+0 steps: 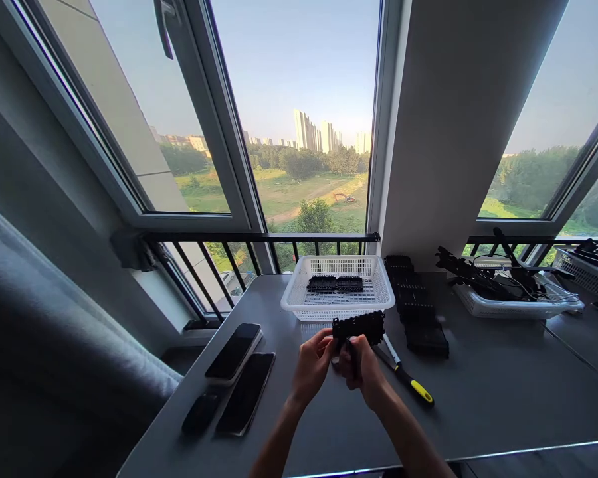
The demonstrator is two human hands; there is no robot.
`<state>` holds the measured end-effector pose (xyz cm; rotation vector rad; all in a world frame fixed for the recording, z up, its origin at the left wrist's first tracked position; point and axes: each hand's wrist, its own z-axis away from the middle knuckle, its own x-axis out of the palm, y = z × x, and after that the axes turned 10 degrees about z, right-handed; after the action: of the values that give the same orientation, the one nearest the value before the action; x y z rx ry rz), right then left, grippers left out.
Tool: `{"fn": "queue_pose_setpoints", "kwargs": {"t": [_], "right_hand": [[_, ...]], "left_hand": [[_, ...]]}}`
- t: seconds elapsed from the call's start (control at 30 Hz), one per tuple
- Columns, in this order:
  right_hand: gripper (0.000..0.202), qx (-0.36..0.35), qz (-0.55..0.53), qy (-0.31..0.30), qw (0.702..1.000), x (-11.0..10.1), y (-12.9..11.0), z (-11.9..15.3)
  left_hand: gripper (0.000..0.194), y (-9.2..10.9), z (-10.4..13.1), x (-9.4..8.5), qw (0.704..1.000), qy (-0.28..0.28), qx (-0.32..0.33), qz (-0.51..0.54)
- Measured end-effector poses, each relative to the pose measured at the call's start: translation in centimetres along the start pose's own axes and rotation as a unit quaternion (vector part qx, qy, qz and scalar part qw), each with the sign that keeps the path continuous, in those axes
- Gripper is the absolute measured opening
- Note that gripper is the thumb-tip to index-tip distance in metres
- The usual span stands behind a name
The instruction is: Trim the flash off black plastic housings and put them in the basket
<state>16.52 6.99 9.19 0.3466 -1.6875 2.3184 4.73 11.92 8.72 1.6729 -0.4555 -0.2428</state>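
Both hands are raised above the grey table, in front of the white basket. A black plastic piece with a toothed edge [361,326] is held between them. My left hand [313,365] pinches its left end between thumb and fingers. My right hand [363,372] is curled below the piece, thumb up against it; something dark shows at its fingers, too small to make out. Two similar black toothed pieces [335,284] lie side by side in the white basket [288,300]. Just right of my hands lies a tool with a black and yellow handle [418,390], its far end partly hidden.
Two phones [246,393] and a black mouse [200,413] lie on the left. Stacked black parts [416,302] run along the right of the basket. Farther right stands a white tray [508,309] heaped with black parts and cables. A railing [259,237] and windows stand behind.
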Motion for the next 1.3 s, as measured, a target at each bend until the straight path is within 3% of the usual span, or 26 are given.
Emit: {"fn": "queue_pose_setpoints", "kwargs": {"t": [0.27,0.5,1.03,1.17,1.3], "right_hand": [[0.029,0.06,-0.048,-0.031,0.997,0.1,-0.3,-0.1],[0.026,0.081,-0.105,-0.035,0.991,-0.5,-0.9,0.3],[0.027,0.043,-0.184,0.005,0.982,-6.0,-2.9,1.6],[0.026,0.046,-0.168,0.001,0.985,-5.3,-2.5,1.4],[0.027,0.058,-0.139,-0.011,0.989,-3.2,-1.4,0.8]], "left_hand": [[0.029,0.4,0.3,0.6,0.997,-0.003,0.029,-0.069],[0.032,0.8,0.4,0.4,0.999,0.0,0.016,-0.041],[0.036,0.2,0.2,-0.3,0.999,0.022,0.019,-0.04],[0.035,0.3,0.1,0.4,0.999,0.027,0.01,-0.032],[0.033,0.6,0.1,1.2,1.0,0.016,0.001,-0.02]]}}
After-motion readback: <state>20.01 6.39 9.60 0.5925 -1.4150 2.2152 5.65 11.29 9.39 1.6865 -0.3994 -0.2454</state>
